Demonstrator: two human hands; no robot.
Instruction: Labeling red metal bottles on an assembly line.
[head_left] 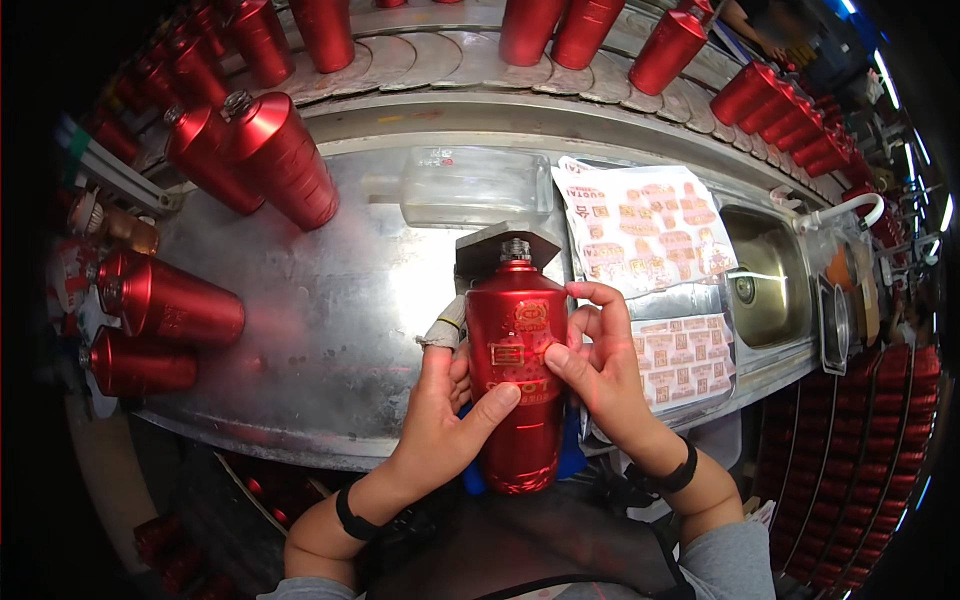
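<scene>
A glossy red glass bottle (520,455) with a bare threaded neck leans in front of me, its base toward my body. My left hand (440,425) is closed round its left side, thumb on the lower front; a pale cloth cover sits on one finger. On the right side, my right hand (610,375) grips the bottle too, its thumb pressed on the front beside gold decals (508,354). Behind the neck stands a dark angular support (482,262). Nearest the right hand lie a sheet of gold-and-red decals (645,225) and a smaller patterned sheet (685,362).
The metal worktop (270,385) carries a clear rectangular container (475,185). Red bottles (285,160) stand or lie at the left. Beyond runs a slatted conveyor (420,55) with several more. At the right are a sink (765,305) and a white faucet (858,205).
</scene>
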